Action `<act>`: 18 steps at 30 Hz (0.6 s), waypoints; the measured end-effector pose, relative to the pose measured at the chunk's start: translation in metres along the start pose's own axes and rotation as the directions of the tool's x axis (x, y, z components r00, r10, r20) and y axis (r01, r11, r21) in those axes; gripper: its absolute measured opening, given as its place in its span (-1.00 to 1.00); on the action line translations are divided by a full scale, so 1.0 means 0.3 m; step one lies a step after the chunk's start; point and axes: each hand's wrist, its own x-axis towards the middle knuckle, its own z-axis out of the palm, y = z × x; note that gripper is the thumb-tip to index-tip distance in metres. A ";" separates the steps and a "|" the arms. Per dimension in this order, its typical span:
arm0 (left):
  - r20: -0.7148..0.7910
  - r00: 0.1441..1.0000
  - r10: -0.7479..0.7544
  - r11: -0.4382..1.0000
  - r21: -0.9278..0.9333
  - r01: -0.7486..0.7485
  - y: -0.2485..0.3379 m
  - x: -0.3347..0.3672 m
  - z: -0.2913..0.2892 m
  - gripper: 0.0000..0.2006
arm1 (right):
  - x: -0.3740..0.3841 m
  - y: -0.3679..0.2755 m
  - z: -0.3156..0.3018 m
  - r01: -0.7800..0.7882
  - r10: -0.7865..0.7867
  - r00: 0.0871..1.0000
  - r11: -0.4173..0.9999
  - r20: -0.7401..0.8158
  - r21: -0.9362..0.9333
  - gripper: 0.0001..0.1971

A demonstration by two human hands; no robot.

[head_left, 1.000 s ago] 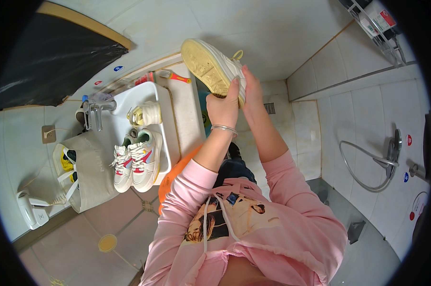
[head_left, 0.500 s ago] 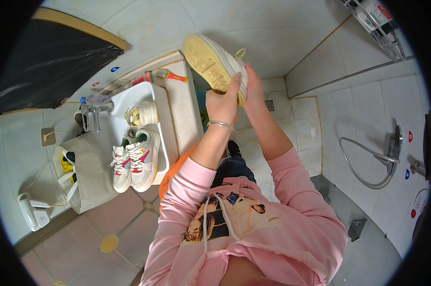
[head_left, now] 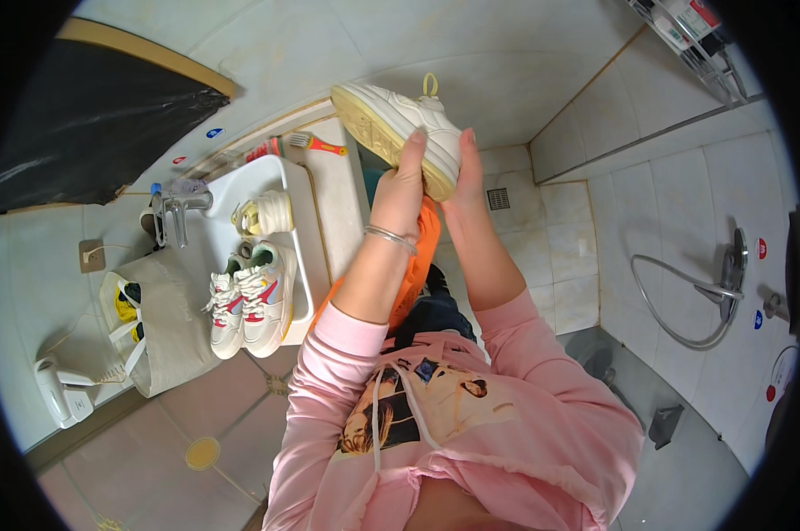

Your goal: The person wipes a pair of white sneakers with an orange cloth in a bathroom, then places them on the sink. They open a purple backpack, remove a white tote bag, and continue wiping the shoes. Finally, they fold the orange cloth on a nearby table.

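A white sneaker [head_left: 400, 111] with a yellowish sole is held out in front of me, tilted so that its side and part of the sole show. My left hand [head_left: 398, 190] grips it from the left, thumb up on its side. On its right, my right hand [head_left: 466, 173] is closed around the same end. A yellow loop stands up from the shoe's top edge. Down to the left, a pair of white sneakers with pink trim [head_left: 263, 301] rests on the white sink [head_left: 304, 265], near another pale shoe [head_left: 265, 214].
A red-handled brush [head_left: 320, 143] lies on the counter [head_left: 336, 190] beside the sink, near the metal faucet [head_left: 180, 208]. A cloth bag [head_left: 174, 327] and a white hair dryer [head_left: 62, 394] are at the left. Something orange [head_left: 418, 265] hangs below my left forearm. A shower head [head_left: 732, 265] is on the right wall.
The sneaker has turned so more of its white side and less of its sole shows. Both hands have come slightly lower, and more of the orange thing shows.
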 end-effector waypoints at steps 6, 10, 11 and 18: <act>0.018 0.999 -0.029 0.999 -0.031 0.030 -0.017 0.048 -0.005 -0.16 | 0.021 -0.005 -0.017 -0.019 0.020 0.999 1.000 -0.042 0.019 -0.47; 0.004 1.000 -0.025 0.997 -0.069 0.025 -0.032 0.052 0.020 -0.18 | 0.017 -0.028 -0.019 -0.041 0.042 0.995 0.999 -0.089 0.016 -0.47; 0.005 1.000 -0.026 0.997 -0.075 0.027 -0.034 0.052 0.026 -0.19 | 0.016 -0.035 -0.020 -0.042 0.043 0.995 0.999 -0.094 0.008 -0.47; 0.007 0.999 -0.051 0.994 -0.093 0.051 -0.054 0.078 0.027 -0.17 | 0.039 -0.033 -0.068 -0.035 0.038 0.997 0.999 -0.074 0.031 -0.57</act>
